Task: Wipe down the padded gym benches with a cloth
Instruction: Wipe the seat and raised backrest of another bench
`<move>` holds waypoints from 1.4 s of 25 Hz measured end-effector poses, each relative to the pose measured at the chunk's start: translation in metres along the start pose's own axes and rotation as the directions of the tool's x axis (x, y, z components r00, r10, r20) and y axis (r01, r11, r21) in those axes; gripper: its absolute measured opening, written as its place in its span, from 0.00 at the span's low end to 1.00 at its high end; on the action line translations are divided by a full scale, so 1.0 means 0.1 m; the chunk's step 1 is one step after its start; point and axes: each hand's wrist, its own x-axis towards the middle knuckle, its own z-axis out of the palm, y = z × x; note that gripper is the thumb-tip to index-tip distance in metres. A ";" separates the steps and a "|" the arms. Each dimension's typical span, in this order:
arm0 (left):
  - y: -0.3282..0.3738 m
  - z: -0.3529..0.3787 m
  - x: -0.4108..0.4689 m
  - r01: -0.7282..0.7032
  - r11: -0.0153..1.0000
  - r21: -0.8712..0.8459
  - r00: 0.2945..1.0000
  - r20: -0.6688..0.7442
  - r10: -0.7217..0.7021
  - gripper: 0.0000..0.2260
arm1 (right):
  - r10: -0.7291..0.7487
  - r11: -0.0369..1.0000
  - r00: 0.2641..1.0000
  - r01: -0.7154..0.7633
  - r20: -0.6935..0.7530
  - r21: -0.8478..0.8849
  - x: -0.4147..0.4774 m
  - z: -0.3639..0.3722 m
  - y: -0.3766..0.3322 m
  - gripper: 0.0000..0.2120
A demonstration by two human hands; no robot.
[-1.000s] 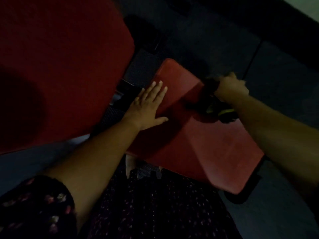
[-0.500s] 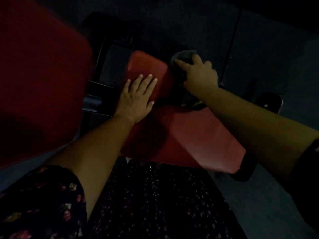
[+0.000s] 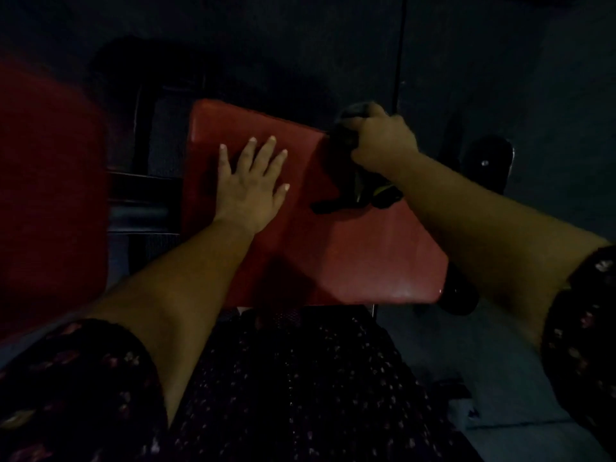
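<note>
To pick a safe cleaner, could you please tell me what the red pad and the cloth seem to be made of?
Pad: probably vinyl or faux leather, smooth and slightly glossy; light glints near its front corner. Cloth: soft dark fabric, since it bunches and droops from the right hand; its weave is too dark to tell.

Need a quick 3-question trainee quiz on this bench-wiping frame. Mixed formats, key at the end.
1. True or false: the left hand lies flat, fingers spread, on the red bench pad.
2. Which grips the dark cloth? A: left hand. B: right hand. C: neither.
3. How many red pads are in view?
Key: 1 true. 2 B. 3 two; a larger pad sits at the left.
</note>
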 end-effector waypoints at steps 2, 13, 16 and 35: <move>0.04 -0.02 -0.01 -0.014 1.000 -0.015 1.000 0.024 0.014 0.29 | -0.068 0.997 0.998 0.068 -0.010 -0.033 -0.11 0.03 0.25 0.31; 0.43 -0.03 0.07 -0.468 0.864 0.185 0.878 0.207 0.431 0.35 | 0.517 0.856 0.851 -0.511 -0.091 0.082 -0.49 0.44 0.96 0.24; 0.64 -0.04 0.10 -0.572 0.791 0.216 0.818 0.214 0.533 0.35 | 0.167 0.986 0.973 -0.169 -0.158 -0.002 -0.53 0.44 0.98 0.31; 0.82 0.41 -0.26 -0.761 0.604 0.237 0.647 0.351 0.677 0.34 | 0.612 0.418 0.782 -0.444 0.115 0.793 -1.44 1.49 1.71 0.30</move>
